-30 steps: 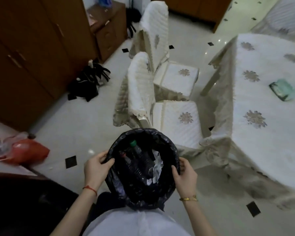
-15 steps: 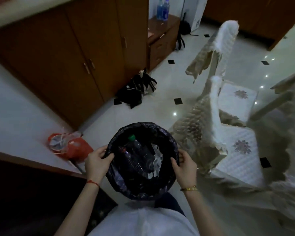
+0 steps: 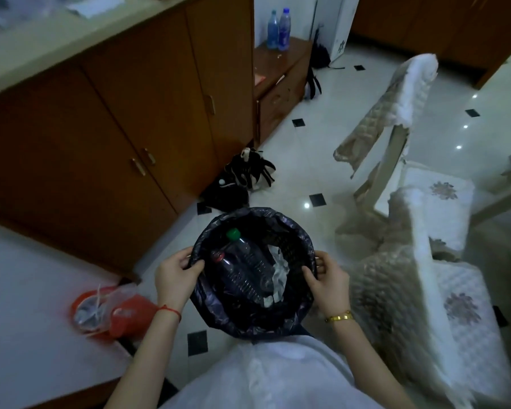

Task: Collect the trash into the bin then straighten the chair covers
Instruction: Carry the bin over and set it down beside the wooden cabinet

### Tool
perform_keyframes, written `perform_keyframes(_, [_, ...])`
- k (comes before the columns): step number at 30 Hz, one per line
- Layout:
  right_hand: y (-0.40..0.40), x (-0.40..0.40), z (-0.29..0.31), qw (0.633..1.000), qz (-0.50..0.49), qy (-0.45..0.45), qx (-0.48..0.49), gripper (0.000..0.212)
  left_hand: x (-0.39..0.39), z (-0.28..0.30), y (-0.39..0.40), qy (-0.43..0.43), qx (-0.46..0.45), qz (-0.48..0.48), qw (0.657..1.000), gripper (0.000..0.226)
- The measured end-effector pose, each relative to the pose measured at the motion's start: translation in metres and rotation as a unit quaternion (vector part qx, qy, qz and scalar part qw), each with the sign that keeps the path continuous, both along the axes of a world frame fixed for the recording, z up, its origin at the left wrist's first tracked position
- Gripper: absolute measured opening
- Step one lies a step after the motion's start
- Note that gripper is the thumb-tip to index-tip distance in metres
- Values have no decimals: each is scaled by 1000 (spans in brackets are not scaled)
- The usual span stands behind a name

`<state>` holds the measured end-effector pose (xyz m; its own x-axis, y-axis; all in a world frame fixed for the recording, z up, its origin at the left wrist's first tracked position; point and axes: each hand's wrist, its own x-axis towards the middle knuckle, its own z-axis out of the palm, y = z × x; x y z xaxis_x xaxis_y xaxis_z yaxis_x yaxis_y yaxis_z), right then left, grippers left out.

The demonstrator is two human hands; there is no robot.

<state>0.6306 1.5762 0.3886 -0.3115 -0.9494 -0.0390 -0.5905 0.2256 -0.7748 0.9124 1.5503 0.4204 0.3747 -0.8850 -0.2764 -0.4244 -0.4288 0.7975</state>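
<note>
Head view, low centre, over the floor: bin (image 3: 252, 273) with black liner (image 3: 245, 320), carried at waist height. Left hand (image 3: 174, 278) closed on the bin's left rim, thumb hooked over the liner edge; right hand (image 3: 326, 283) closed on the right rim likewise. Inside the bin: two plastic bottles (image 3: 245, 270), one green-capped and one red-capped, lying side by side, with crumpled white paper (image 3: 278, 273) against their right side.

Left of the bin, on a pale surface (image 3: 27, 290): red plastic bag (image 3: 112, 308), likely trash not yet collected. Beyond the bin, against the wooden cabinet (image 3: 124, 119): dark bundle (image 3: 239, 178) on the floor; too blurred to tell whether trash. Far beyond the bin, on a low side cabinet (image 3: 281, 69): two blue bottles (image 3: 279, 29), upright.

Right of the bin: two chairs, covers askew. Near chair cover (image 3: 425, 290) bunched and sagging off the backrest; far chair cover (image 3: 396, 93) slipped down one side, bare frame showing.

Progress, judged: collecting partly done, red bag probably next; cover straightening not begun.

Against the earlier frames: camera swung left, away from the cloth-covered table, now out of frame; cabinet and pale surface come into view; grip on the bin and its contents unchanged.
</note>
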Motion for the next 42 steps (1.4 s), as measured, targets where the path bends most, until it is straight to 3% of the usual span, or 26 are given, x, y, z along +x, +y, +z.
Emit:
perform_keyframes(10, [-222,-62,27,999,-49,12,-14,32,-71,40,-240,7,-38,-44,998,35])
perform_keyframes(21, [-472,-136,2,995,-93,33,-10,28,-145,-3,-521,5,-18,-88,996,38])
perform_keyframes(29, [-682,-211,16,991,-123,48,-6,32,-223,6,-752,5,-23,-138,990,37])
perform_keyframes(36, [-828,-285,11,987,-153,48,-3,30,-301,10,-906,4,-32,-181,983,35])
perform_keyframes(42, [-955,-368,-10,991,-129,43,0,29,-377,-25,-1031,32,-22,-180,983,32])
